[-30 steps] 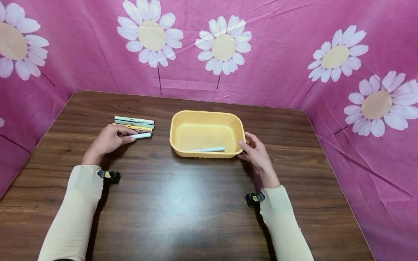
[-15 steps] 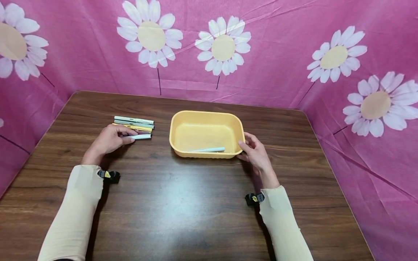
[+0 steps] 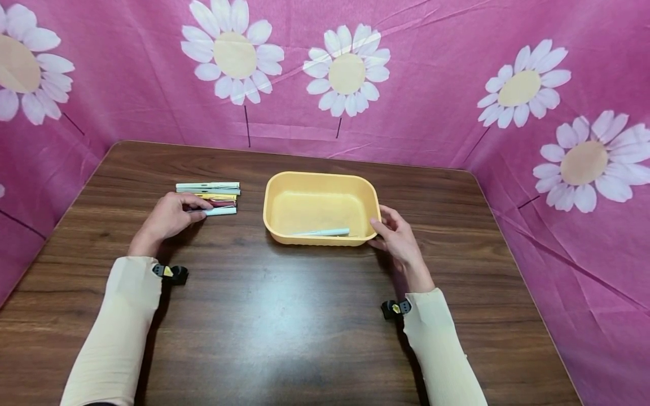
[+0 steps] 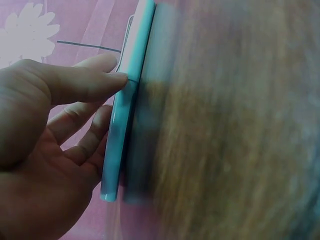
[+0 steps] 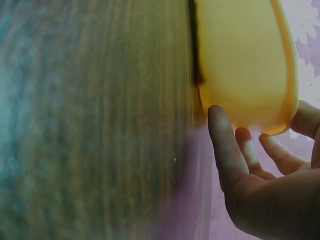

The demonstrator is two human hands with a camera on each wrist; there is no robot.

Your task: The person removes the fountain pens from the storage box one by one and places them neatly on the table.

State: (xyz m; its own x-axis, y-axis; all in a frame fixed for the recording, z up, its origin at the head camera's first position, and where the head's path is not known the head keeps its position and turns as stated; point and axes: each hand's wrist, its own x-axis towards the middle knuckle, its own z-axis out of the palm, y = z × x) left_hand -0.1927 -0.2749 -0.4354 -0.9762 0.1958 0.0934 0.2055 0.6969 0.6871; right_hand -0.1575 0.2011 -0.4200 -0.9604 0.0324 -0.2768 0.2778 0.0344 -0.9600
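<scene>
My left hand (image 3: 170,217) is at the row of pens on the left of the table, its thumb and index finger pinching a pale mint pen (image 4: 120,130). That pen lies nearest me; the hand covers its left part in the head view. Behind it lie a dark red pen (image 3: 223,203), a yellow pen (image 3: 223,197) and greenish pens (image 3: 213,185), side by side. My right hand (image 3: 401,239) holds the right end of a yellow plastic box (image 3: 320,241), thumb at the rim and fingers against the outer wall. A light blue pen (image 3: 327,232) lies inside the box.
The brown wood-grain table (image 3: 284,338) stretches out in front of me. A pink cloth with daisies (image 3: 421,113) hangs behind it and along both sides. Black wrist cameras (image 3: 178,275) sit below both sleeves.
The pens have shifted very slightly under my left hand, and the dark red one shows more clearly. My right hand and the box have stayed where they were.
</scene>
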